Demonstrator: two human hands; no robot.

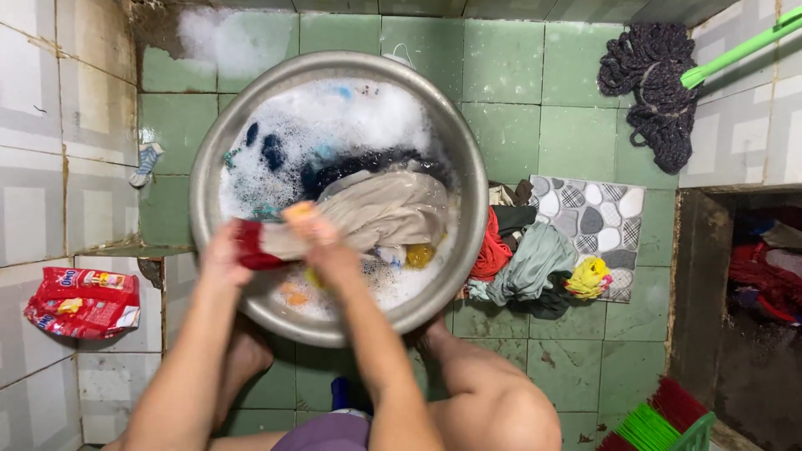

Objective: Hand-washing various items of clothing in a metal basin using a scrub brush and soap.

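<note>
A big round metal basin (209,225) sits on the green tiled floor, full of white foam and soaking clothes. Over its near side I hold a wet beige garment (380,213) with a red part (249,246) at its left end. My left hand (224,255) grips that red end. My right hand (322,242) is closed on the beige cloth beside it, with something orange at the fingers. Both hands are blurred by motion. Dark blue and black clothes (359,165) lie in the suds behind.
A heap of red, grey-green and yellow clothes (530,259) lies right of the basin on a pebble-pattern mat (597,205). A dark mop (656,92) with a green handle leans at the back right. A red detergent bag (82,302) rests left; a broom (664,418) is bottom right.
</note>
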